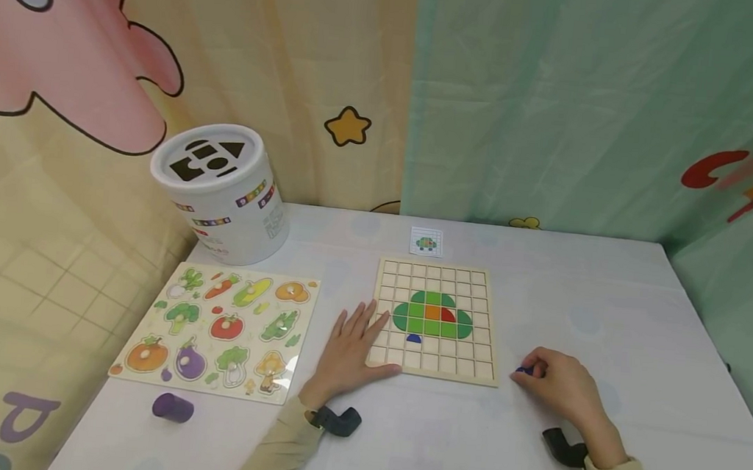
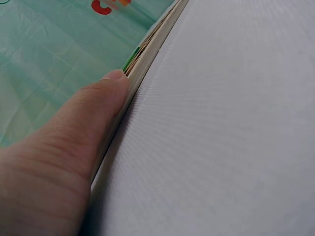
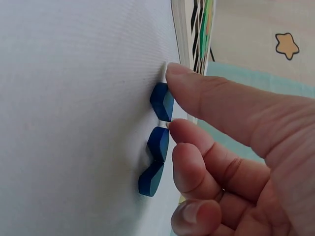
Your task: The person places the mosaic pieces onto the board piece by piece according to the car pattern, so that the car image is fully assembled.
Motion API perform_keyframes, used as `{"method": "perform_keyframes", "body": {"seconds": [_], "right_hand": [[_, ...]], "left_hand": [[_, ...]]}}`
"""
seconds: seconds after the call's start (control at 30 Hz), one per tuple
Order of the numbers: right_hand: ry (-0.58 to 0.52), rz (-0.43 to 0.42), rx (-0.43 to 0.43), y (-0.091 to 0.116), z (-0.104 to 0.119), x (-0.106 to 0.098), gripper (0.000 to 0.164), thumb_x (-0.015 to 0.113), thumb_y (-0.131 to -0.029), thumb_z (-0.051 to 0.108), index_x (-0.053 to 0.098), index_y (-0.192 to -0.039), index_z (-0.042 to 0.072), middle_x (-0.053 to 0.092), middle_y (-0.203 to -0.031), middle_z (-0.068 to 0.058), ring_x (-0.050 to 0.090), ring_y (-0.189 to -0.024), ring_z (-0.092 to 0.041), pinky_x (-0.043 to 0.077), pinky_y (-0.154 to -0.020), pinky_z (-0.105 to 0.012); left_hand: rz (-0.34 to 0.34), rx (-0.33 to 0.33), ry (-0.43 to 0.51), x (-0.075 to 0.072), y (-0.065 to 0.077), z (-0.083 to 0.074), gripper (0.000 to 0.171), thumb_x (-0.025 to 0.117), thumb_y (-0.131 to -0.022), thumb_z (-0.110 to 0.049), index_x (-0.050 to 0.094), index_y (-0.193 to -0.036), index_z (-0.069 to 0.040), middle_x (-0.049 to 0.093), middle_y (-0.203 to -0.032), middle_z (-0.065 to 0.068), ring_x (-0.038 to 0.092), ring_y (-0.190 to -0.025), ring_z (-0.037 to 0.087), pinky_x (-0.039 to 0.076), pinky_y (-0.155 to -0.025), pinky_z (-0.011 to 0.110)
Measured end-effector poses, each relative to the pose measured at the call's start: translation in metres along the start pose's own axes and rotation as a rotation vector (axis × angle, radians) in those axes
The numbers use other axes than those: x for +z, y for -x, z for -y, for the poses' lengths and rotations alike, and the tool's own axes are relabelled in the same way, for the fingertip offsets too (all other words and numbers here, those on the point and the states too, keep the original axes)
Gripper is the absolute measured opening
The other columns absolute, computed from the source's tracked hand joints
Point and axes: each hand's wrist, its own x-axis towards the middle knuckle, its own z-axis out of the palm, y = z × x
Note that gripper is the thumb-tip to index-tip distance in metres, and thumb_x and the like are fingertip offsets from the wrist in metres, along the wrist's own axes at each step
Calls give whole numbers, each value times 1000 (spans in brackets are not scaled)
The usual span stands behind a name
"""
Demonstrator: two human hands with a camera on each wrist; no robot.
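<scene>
A wooden grid board (image 1: 433,365) carries a cloud-like shape of green pieces (image 1: 417,310), with an orange square (image 1: 432,312) and a red quarter-round (image 1: 447,315) within it. Below that shape sits a blue half-round (image 1: 413,338). My left hand (image 1: 349,351) lies with spread fingers over the board's left edge, its thumb along the near edge. Off the board's right side, my right hand (image 1: 557,382) pinches a small blue block (image 3: 162,101) between thumb and index finger. Just by it on the table are two more blue blocks (image 3: 157,144), largely hidden by the hand in the head view.
A picture card (image 1: 426,242) lies behind the board. To the left are a vegetable puzzle board (image 1: 249,339), a purple cylinder (image 1: 173,407) and a white bucket (image 1: 245,217) with shaped holes in its lid. Curtains (image 1: 557,131) hang behind the table.
</scene>
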Motion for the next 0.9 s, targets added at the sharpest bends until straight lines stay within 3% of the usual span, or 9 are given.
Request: {"method": "perform_keyframes", "body": {"seconds": [0.47, 0.67, 0.9], "right_hand": [[-43, 7, -29, 1, -3, 1, 11, 78, -78, 16, 72, -87, 13, 48, -63, 9, 41, -55, -9, 32, -47, -24], [-39, -13, -7, 4, -5, -1, 9, 78, -79, 19, 71, -81, 14, 49, -63, 9, 42, -55, -9, 32, -46, -24], [-34, 26, -6, 4, -4, 0, 14, 78, -77, 15, 64, -76, 14, 50, -66, 6, 43, -58, -12, 35, -49, -27]], "left_hand": [[-1, 5, 2, 0, 1, 1, 95, 50, -79, -75, 27, -151, -17, 14, -157, 8, 5, -143, 25, 1, -114, 45], [-1, 4, 7, -1, 1, 1, 94, 50, -79, -74, 28, -151, -17, 15, -157, 8, 7, -143, 26, 2, -114, 45], [0, 6, 8, -1, 1, 1, 94, 51, -79, -74, 28, -151, -17, 15, -157, 8, 7, -143, 26, 2, -114, 46]]}}
